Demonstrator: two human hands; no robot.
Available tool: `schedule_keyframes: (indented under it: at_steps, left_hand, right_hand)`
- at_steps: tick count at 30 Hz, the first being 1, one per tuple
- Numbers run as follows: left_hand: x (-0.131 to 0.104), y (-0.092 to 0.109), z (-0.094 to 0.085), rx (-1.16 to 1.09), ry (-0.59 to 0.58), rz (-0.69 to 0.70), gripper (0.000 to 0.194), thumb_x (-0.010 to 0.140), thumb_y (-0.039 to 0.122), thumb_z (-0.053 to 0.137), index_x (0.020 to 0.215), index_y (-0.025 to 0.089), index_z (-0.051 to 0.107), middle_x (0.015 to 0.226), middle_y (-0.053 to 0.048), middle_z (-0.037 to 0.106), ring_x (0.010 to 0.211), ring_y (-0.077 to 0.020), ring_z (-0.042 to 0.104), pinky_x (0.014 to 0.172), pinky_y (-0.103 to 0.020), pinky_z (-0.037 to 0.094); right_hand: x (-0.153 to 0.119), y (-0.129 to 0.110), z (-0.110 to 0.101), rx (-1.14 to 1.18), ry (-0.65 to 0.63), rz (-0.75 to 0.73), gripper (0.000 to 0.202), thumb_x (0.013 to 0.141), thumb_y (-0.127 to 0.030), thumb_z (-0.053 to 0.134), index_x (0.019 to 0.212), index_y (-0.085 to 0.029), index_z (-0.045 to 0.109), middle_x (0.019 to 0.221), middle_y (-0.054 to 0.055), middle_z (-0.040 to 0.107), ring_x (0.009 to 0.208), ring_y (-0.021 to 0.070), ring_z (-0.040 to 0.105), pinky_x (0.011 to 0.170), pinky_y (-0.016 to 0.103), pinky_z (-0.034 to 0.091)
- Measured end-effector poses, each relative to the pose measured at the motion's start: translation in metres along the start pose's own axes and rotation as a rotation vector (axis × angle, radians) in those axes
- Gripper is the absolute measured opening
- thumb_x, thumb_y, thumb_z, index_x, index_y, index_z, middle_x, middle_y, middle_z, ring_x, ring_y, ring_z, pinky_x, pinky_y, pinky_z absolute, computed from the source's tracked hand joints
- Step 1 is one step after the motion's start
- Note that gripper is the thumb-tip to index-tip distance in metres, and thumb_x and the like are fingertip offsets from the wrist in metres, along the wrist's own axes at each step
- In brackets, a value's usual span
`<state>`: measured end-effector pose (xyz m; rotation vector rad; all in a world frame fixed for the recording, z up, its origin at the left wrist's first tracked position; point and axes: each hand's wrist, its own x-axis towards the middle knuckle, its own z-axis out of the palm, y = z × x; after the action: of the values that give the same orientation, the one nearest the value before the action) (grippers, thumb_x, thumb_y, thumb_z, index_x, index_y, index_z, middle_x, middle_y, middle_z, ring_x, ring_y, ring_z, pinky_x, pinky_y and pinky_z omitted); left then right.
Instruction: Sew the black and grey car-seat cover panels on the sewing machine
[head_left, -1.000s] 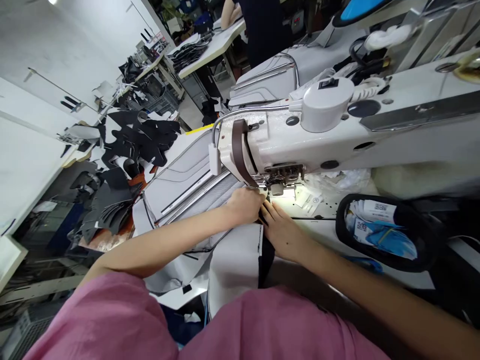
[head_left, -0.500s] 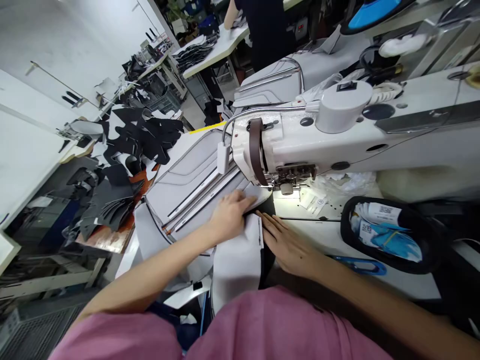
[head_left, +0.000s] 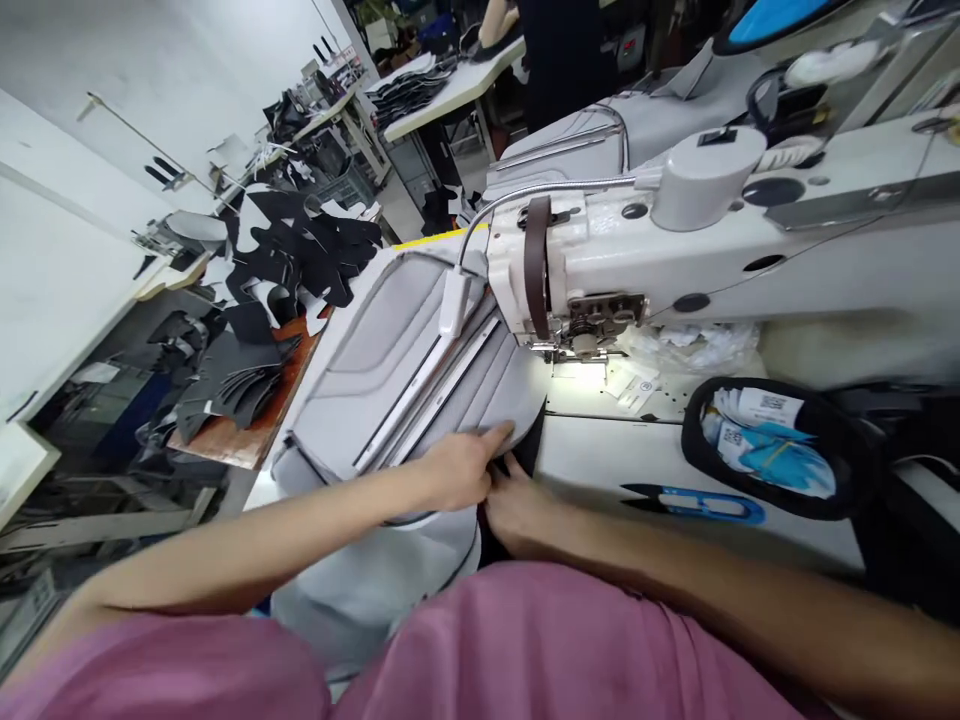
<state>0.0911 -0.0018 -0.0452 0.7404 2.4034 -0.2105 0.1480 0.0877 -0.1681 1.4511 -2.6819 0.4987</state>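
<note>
A grey stitched fabric cover (head_left: 487, 385) with white-and-black strips lies to the left of the sewing machine (head_left: 585, 270), its right edge close to the needle area. My left hand (head_left: 461, 472) is closed on the cover's near right edge, index finger stretched along the top. Close beside it, my right hand (head_left: 517, 505) grips the black edge fabric (head_left: 529, 448) of the same cover, its thumb side up and its other fingers mostly hidden. Loose grey fabric (head_left: 367, 570) hangs down towards my lap.
Blue thread snips (head_left: 705, 503) lie on the machine table (head_left: 585, 455), near a black pouch (head_left: 694, 450) of labels and blue packets. Small white tags (head_left: 636, 385) sit by the needle plate. Dark cut pieces (head_left: 292, 250) are piled left; another person (head_left: 559, 60) stands behind.
The cover's near edge has come back from the needle area towards me. My right hand has drawn in left, from lying flat to gripping beside my left hand. The view has shifted slightly.
</note>
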Motion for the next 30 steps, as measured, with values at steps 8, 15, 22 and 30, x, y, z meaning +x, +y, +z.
schedule_keyframes:
  at_steps: [8, 15, 22, 30]
  left_hand:
    - [0.041, 0.015, -0.002, 0.166, 0.144, -0.072, 0.076, 0.069, 0.014, 0.058, 0.141, 0.017, 0.033, 0.125, -0.017, 0.050, 0.109, -0.0314, 0.054, 0.078, -0.037, 0.053]
    - [0.043, 0.009, -0.004, -0.130, 0.152, -0.008, 0.067, 0.075, 0.008, 0.044, 0.141, 0.020, 0.041, 0.111, -0.011, 0.060, 0.096, -0.0229, 0.062, 0.085, -0.033, 0.051]
    - [0.065, 0.019, 0.016, -0.192, 0.316, -0.043, 0.063, 0.076, 0.011, 0.042, 0.139, 0.015, 0.044, 0.105, -0.013, 0.059, 0.093, -0.0224, 0.060, 0.086, -0.034, 0.051]
    - [0.082, 0.015, 0.011, -0.276, 0.456, -0.009, 0.047, 0.073, 0.009, 0.043, 0.115, 0.016, 0.064, 0.087, -0.007, 0.060, 0.083, -0.0187, 0.059, 0.078, -0.029, 0.050]
  right_hand:
    - [-0.049, -0.006, 0.010, -0.234, 0.347, 0.289, 0.037, 0.084, -0.020, 0.051, 0.118, -0.009, 0.060, 0.120, 0.025, 0.060, 0.117, 0.0363, 0.054, 0.098, 0.059, 0.040]
    - [-0.057, -0.001, 0.005, -0.332, 0.373, 0.297, 0.033, 0.082, -0.016, 0.049, 0.109, -0.005, 0.064, 0.115, 0.027, 0.062, 0.110, 0.0342, 0.060, 0.096, 0.049, 0.044]
    - [-0.056, 0.020, -0.006, -0.200, 0.295, 0.297, 0.041, 0.081, -0.025, 0.053, 0.112, 0.001, 0.064, 0.118, 0.030, 0.059, 0.118, 0.0370, 0.053, 0.102, 0.048, 0.040]
    - [-0.050, 0.039, -0.012, -0.103, 0.234, 0.343, 0.044, 0.081, -0.021, 0.051, 0.119, -0.001, 0.060, 0.126, 0.028, 0.055, 0.123, 0.0341, 0.049, 0.107, 0.049, 0.035]
